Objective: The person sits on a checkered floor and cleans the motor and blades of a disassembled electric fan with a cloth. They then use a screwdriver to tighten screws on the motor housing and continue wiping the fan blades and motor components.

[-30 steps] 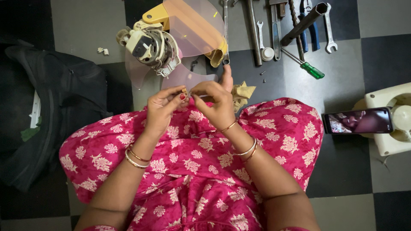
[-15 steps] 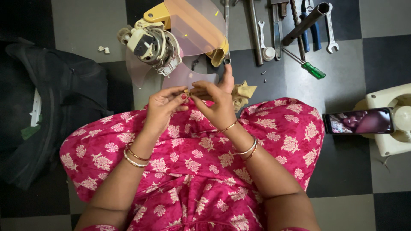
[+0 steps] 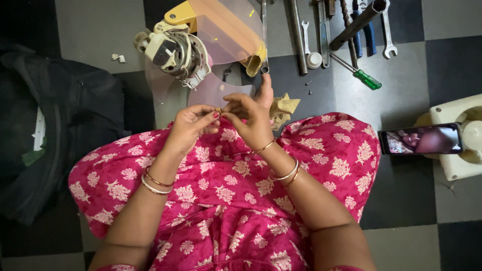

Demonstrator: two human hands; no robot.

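Both hands meet above the lap, wrists bent inward. The left hand [image 3: 193, 123] and right hand [image 3: 251, 120] each close a narrow fingertip grip on one small brass-coloured part [image 3: 219, 109], pinched between them just over the pink floral fabric [image 3: 226, 200]. The right index finger points straight ahead. On the checkered floor [image 3: 401, 85] beyond lie one fan motor [image 3: 173, 52] of pale plastic and metal, translucent fan blades [image 3: 221, 30], several steel wrenches [image 3: 386, 30], one green-handled screwdriver [image 3: 359, 73]. One phone [image 3: 420, 139] leans against a cream housing [image 3: 464, 140] at right.
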